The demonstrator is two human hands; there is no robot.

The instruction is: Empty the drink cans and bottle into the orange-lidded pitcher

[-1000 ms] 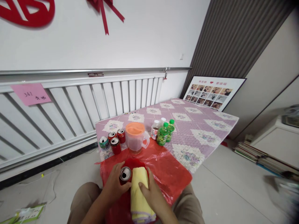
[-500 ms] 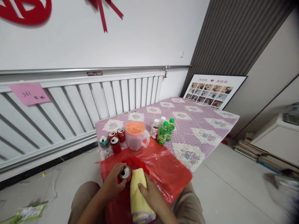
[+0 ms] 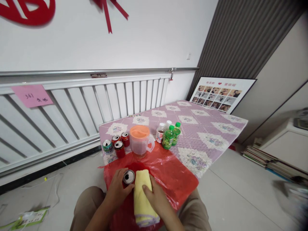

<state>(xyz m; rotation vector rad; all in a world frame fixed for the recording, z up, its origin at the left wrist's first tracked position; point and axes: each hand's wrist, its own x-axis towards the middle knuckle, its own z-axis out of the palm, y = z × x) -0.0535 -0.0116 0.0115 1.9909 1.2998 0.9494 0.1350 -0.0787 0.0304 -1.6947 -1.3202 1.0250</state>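
My left hand point(image 3: 119, 186) is wrapped round an opened drink can point(image 3: 129, 176), its top facing up toward me. In my right hand point(image 3: 155, 194) is a folded yellow towel point(image 3: 142, 195) with a purple edge, right beside the can. Both are above a red scalloped dish point(image 3: 137, 166), mostly hidden by the hands and towel. Under it spreads a red plastic sheet point(image 3: 178, 176). Just beyond stands a clear pitcher point(image 3: 139, 146) with an orange lid and a little liquid at its bottom.
Several opened cans point(image 3: 119, 150) stand left of the pitcher. Right of it are green-capped bottles point(image 3: 167, 138) and white-capped bottles point(image 3: 160, 133). A floral cloth point(image 3: 202, 125) covers the table. A white radiator point(image 3: 115, 99) runs along the wall, and a photo board point(image 3: 221, 93) leans at the back.
The towel has shifted slightly up toward the far side and covers more of the dish. My left hand still holds the can, almost unmoved. The camera view has shifted slightly.
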